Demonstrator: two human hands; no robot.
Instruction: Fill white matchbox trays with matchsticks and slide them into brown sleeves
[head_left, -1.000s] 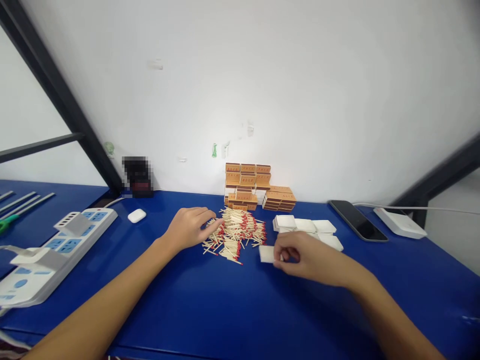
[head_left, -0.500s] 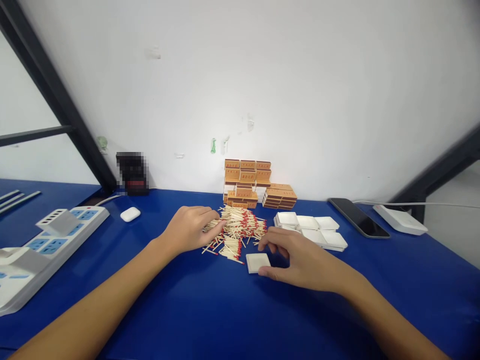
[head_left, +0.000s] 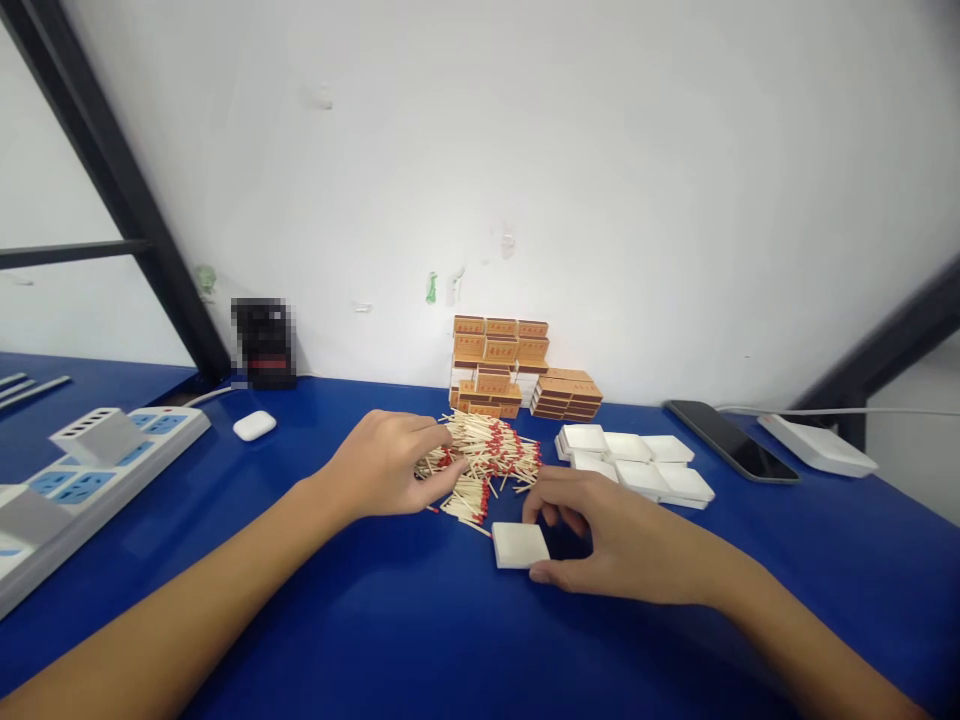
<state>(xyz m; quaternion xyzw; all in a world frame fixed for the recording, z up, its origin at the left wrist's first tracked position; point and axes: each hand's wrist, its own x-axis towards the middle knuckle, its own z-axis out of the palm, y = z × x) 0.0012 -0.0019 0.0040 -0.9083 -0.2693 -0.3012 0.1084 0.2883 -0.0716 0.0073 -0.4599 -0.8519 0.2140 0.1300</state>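
At the left side of a heap of red-tipped matches [head_left: 487,445], my left hand [head_left: 394,465] is curled with its thumb and fingers around some of them; its fingertips are partly hidden. My right hand [head_left: 592,525] grips a white matchbox tray [head_left: 519,545] at its right side, thumb by the near corner and fingers by the far one. The tray lies on the blue table just in front of the heap. To the right of the heap sit several more white trays [head_left: 630,448], set close together in rows.
Orange matchboxes [head_left: 491,360] are stacked against the wall, with more boxes [head_left: 566,393] beside them. A phone [head_left: 731,440] and a white device [head_left: 816,445] lie at the right. At the left are a power strip [head_left: 94,487] and a small white case [head_left: 255,426].
The white tray and my right hand have come slightly nearer to me. My left hand has shifted a little to the right among the matches. The camera view has moved slightly.
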